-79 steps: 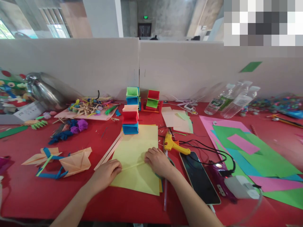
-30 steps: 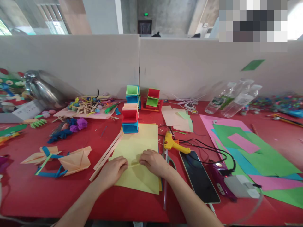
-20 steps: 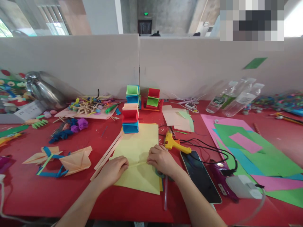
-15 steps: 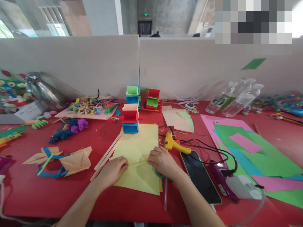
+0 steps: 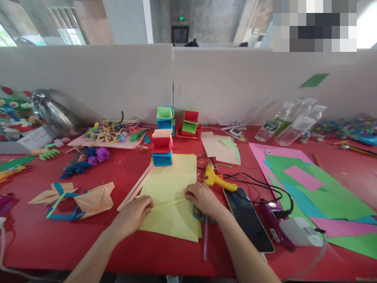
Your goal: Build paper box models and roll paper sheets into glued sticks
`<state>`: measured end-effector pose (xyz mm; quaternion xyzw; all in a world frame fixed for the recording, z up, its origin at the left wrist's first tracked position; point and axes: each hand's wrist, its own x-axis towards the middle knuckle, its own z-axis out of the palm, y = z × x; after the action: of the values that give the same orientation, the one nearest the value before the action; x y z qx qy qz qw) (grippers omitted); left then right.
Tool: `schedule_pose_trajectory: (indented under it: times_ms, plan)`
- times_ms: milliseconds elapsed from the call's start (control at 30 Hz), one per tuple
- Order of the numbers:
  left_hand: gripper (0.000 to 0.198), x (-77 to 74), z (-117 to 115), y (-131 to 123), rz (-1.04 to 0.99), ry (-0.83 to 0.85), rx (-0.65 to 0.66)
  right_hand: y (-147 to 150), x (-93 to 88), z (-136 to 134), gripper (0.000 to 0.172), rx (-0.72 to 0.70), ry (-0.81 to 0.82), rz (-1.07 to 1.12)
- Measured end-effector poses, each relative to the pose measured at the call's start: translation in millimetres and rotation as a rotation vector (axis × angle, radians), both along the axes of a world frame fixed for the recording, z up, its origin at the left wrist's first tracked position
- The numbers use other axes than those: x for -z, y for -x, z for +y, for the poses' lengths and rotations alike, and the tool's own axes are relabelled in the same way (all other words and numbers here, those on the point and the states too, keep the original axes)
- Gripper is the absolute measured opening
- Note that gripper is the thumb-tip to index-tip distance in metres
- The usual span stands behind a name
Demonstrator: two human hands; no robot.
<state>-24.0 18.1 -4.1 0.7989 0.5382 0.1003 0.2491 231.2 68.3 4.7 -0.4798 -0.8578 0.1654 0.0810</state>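
Note:
A thin yellow paper strip [image 5: 169,203] lies across the yellow sheets [image 5: 176,173], in the middle of the red table. My left hand [image 5: 137,212] holds the strip's left end between closed fingers, over the left edge of the sheets. At the other end my right hand [image 5: 203,198] pinches the strip, near the sheets' right edge. Scissors [image 5: 198,213] lie partly under my right wrist, beside a clear stick [image 5: 205,239]. Stacked red, blue and peach paper boxes [image 5: 162,147] stand on the top edge of the sheets.
A yellow glue gun [image 5: 219,180], a phone [image 5: 249,220] and a purple power strip [image 5: 275,224] lie to the right, with black cables. Folded peach paper [image 5: 96,199] is at left. Bottles [image 5: 300,122] and a metal jug [image 5: 55,112] stand behind.
My left hand has moved a little left and toward me along the strip. My right hand has shifted slightly, and more of the scissors shows.

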Motion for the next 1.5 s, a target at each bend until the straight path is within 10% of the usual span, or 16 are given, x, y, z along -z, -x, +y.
schedule_pose_trajectory:
  times_ms: [633, 967, 1500]
  plan:
    - [0.024, 17.6, -3.7, 6.6, 0.100, -0.163, 0.024, 0.4, 10.1, -1.5, 0.007, 0.062, -0.077, -0.031]
    - [0.019, 18.9, -16.0, -1.3, 0.160, -0.274, 0.017, 4.7, 9.3, -5.8, 0.017, -0.210, -0.130, -0.006]
    - [0.016, 19.9, -11.8, -4.3, 0.217, -0.358, 0.001, 9.3, 11.7, -4.6, 0.024, -0.273, -0.245, -0.067]
